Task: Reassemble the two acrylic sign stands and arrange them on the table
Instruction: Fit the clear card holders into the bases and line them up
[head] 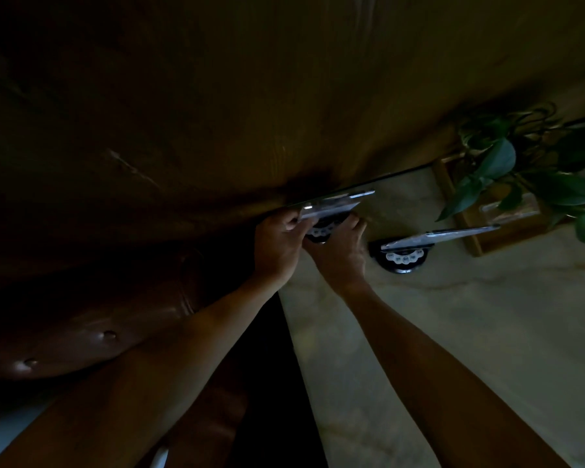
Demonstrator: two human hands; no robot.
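- My left hand (279, 239) and right hand (340, 251) both grip the near sign stand (330, 207) at the table's (453, 332) eleven-o'clock edge.
- The second stand (406, 246), at two o'clock, looks assembled.
- Next, I judge: seat the panel squarely, then release.

Bare table (470, 332) near right; second sign stand (406, 246) and plant (520, 170) beyond, wall (217, 113) seemingly close behind.

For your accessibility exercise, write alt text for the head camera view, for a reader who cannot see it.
In dim light, a person's left hand and right hand grip one acrylic sign stand by its round black base at the far corner of a pale table. A second acrylic stand stands to its right, near a leafy plant in a wooden holder.
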